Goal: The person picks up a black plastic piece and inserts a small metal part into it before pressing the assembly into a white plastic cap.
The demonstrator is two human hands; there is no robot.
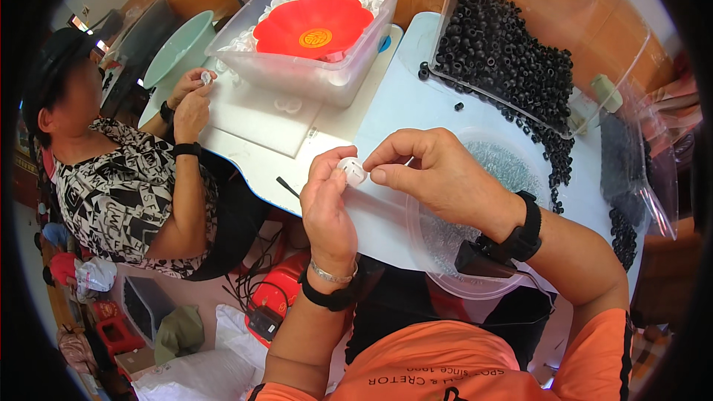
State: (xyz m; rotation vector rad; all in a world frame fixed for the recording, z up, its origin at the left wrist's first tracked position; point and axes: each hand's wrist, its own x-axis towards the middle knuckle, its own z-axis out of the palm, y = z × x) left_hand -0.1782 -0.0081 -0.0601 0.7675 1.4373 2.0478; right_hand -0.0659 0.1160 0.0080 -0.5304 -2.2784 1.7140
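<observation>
My left hand point(329, 212) holds a small round white plastic part point(352, 172) between thumb and fingers, its slotted face turned up. Close against the part's right edge, my right hand point(445, 174) has thumb and forefinger pinched together. Whatever sits between those fingertips is too small to make out. Under my right forearm stands a round clear tub point(425, 241) holding many small, shiny, see-through or metallic pieces point(499, 165). Many black ring-shaped parts point(505, 44) spill from a clear plastic bin point(631, 74) onto the table beyond my right hand.
A clear bin point(345, 78) of white parts carries a red flower-shaped dish point(316, 22). At left a co-worker point(134, 186) handles a small white piece over a white foam board point(260, 122). A green basin point(178, 48) stands behind. On the floor are a red stool point(286, 293) and cables.
</observation>
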